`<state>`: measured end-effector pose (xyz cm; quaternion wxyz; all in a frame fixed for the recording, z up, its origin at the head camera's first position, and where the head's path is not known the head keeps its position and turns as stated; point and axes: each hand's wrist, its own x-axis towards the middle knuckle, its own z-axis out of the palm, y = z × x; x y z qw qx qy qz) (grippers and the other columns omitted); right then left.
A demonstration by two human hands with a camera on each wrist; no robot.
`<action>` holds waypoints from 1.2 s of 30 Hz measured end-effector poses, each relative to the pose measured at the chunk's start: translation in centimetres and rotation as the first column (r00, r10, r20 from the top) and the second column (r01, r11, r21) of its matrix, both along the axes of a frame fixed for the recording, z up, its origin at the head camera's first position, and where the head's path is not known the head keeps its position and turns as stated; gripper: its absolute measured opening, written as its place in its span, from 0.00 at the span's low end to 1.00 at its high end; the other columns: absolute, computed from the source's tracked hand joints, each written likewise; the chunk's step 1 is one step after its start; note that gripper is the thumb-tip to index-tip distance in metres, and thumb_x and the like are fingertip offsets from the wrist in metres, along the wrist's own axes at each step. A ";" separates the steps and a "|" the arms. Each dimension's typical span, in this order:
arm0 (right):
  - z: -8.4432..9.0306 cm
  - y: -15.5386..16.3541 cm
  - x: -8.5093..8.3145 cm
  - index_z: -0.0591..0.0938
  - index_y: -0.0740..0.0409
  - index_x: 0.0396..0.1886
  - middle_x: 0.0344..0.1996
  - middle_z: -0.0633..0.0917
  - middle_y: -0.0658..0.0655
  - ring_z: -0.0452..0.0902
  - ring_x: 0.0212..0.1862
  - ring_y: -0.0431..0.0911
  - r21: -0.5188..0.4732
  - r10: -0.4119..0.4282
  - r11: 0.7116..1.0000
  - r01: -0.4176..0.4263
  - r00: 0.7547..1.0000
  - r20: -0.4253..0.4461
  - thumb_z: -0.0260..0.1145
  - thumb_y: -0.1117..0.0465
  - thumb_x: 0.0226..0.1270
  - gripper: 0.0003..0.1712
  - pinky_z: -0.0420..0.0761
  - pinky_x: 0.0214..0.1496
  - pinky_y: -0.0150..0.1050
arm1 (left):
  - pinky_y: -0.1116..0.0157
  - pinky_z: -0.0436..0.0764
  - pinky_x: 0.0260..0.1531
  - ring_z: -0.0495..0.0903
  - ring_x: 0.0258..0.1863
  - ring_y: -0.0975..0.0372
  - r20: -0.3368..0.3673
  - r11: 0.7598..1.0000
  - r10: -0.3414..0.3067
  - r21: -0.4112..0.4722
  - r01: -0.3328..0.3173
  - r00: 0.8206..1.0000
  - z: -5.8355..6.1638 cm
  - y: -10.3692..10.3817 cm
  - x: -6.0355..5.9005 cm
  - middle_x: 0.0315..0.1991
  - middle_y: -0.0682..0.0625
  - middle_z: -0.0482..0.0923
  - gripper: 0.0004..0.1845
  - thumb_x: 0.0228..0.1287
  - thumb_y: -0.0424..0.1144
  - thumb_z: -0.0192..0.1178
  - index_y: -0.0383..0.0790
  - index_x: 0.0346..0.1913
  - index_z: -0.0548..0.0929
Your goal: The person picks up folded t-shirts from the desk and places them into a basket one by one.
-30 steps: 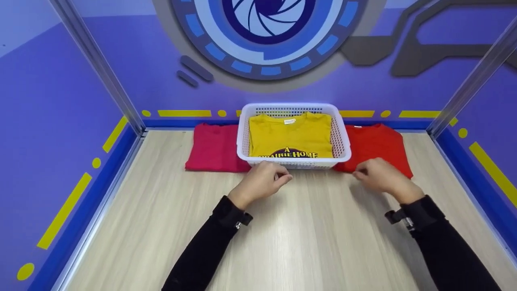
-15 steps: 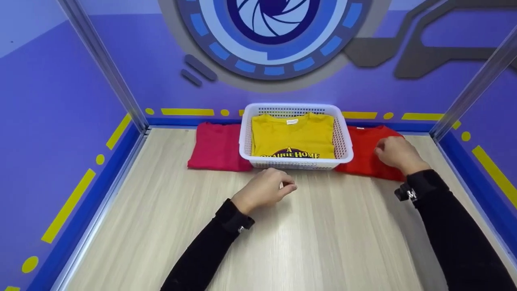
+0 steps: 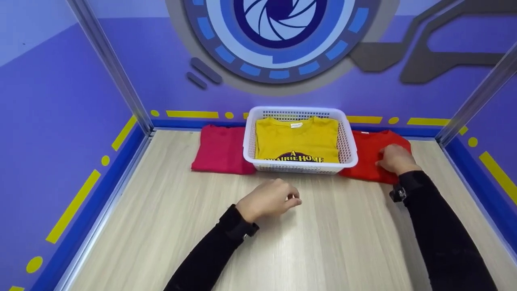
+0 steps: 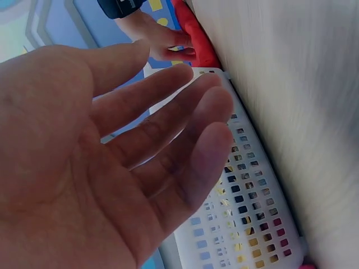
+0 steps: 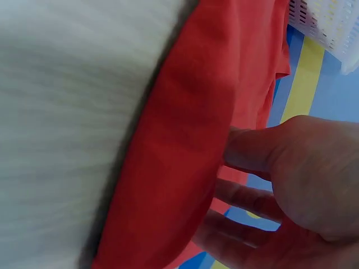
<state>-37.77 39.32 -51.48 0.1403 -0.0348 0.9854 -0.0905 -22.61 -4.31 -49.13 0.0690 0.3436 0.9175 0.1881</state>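
I look down on a pale wood-grain desk (image 3: 323, 242) enclosed by purple walls (image 3: 52, 101) with yellow dashes and blue trim along their base. The back wall carries a large blue and white circular emblem (image 3: 278, 24) shaped like a camera shutter. Two metal posts (image 3: 109, 60) rise at the back corners.

At 12 o'clock, against the back wall, stands a white perforated plastic basket (image 3: 301, 166). Inside it lies a folded yellow T-shirt (image 3: 297, 137) with dark printed lettering, partly hidden by the basket's front wall. At 11 o'clock, touching the basket's left side, lies a folded crimson shirt (image 3: 220, 149). At 1 o'clock, touching the basket's right side, lies a folded red shirt (image 3: 369, 155).

My right hand (image 3: 396, 159) rests on the right edge of the red shirt. In the right wrist view the thumb (image 5: 252, 148) presses on top of the fold while the fingers curl beneath it, pinching the cloth.

My left hand (image 3: 270, 199) hovers over bare desk just in front of the basket, near the centre, holding nothing. In the left wrist view its fingers (image 4: 168, 129) are loosely extended and relaxed, with the basket's wall behind them.

Both arms wear black sleeves (image 3: 440, 234).
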 end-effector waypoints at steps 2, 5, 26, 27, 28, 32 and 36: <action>-0.1 0.1 0.3 0.79 0.75 0.70 0.64 0.80 0.81 0.75 0.58 0.70 -0.002 -0.005 1.000 0.005 1.000 0.002 0.72 0.59 0.76 0.31 0.76 0.72 0.71 | 0.63 0.86 0.47 0.89 0.42 0.64 -0.009 1.000 0.004 -0.016 -0.004 1.000 -0.2 0.0 0.1 0.44 0.58 0.94 0.13 0.82 0.51 0.64 0.51 0.50 0.95; -0.1 0.4 0.9 0.77 0.74 0.73 0.64 0.79 0.82 0.74 0.59 0.71 -0.003 -0.007 1.000 0.007 1.000 0.007 0.72 0.58 0.76 0.33 0.75 0.73 0.71 | 0.63 0.86 0.45 0.89 0.40 0.63 -0.022 0.999 0.020 -0.044 -0.021 1.000 -0.2 0.0 0.1 0.42 0.57 0.94 0.13 0.82 0.50 0.64 0.50 0.49 0.96; -0.3 1.3 7.9 0.71 0.73 0.79 0.69 0.71 0.84 0.70 0.66 0.77 0.009 0.035 0.999 -0.035 0.999 0.015 0.75 0.51 0.76 0.43 0.75 0.70 0.77 | 0.60 0.87 0.51 0.90 0.47 0.61 0.004 0.996 0.019 -0.082 -0.019 1.000 -0.4 0.1 0.0 0.47 0.57 0.94 0.14 0.83 0.51 0.63 0.50 0.52 0.95; -0.3 1.1 8.3 0.72 0.73 0.78 0.68 0.72 0.84 0.71 0.65 0.77 0.008 0.042 0.999 -0.042 0.999 0.010 0.75 0.52 0.76 0.43 0.76 0.69 0.77 | 0.60 0.87 0.52 0.91 0.47 0.61 0.003 0.996 0.018 -0.085 -0.018 1.000 -0.5 0.0 0.0 0.47 0.57 0.94 0.14 0.83 0.51 0.63 0.50 0.52 0.95; -0.4 1.0 8.7 0.72 0.73 0.78 0.66 0.73 0.84 0.73 0.63 0.75 0.009 0.052 0.999 -0.052 0.999 0.001 0.76 0.52 0.75 0.43 0.78 0.68 0.76 | 0.60 0.87 0.53 0.91 0.48 0.60 0.004 0.996 0.018 -0.087 -0.017 1.000 -0.5 0.0 0.1 0.47 0.57 0.94 0.14 0.83 0.51 0.62 0.50 0.52 0.95; -0.6 0.5 10.6 0.77 0.73 0.75 0.59 0.77 0.81 0.78 0.56 0.72 0.031 0.094 0.995 -0.092 0.994 -0.053 0.77 0.52 0.74 0.40 0.83 0.61 0.74 | 0.59 0.87 0.55 0.90 0.50 0.60 0.019 0.996 0.018 -0.086 -0.016 1.000 -0.7 -0.1 0.0 0.48 0.56 0.94 0.14 0.83 0.51 0.62 0.50 0.53 0.95; -1.0 0.1 12.7 0.80 0.73 0.71 0.59 0.79 0.83 0.81 0.55 0.76 0.048 0.140 0.990 -0.135 0.984 -0.111 0.78 0.54 0.72 0.36 0.84 0.59 0.74 | 0.59 0.87 0.54 0.90 0.50 0.60 0.043 0.996 0.022 -0.090 -0.018 0.999 -1.1 -0.1 0.0 0.49 0.56 0.94 0.15 0.84 0.51 0.62 0.49 0.53 0.95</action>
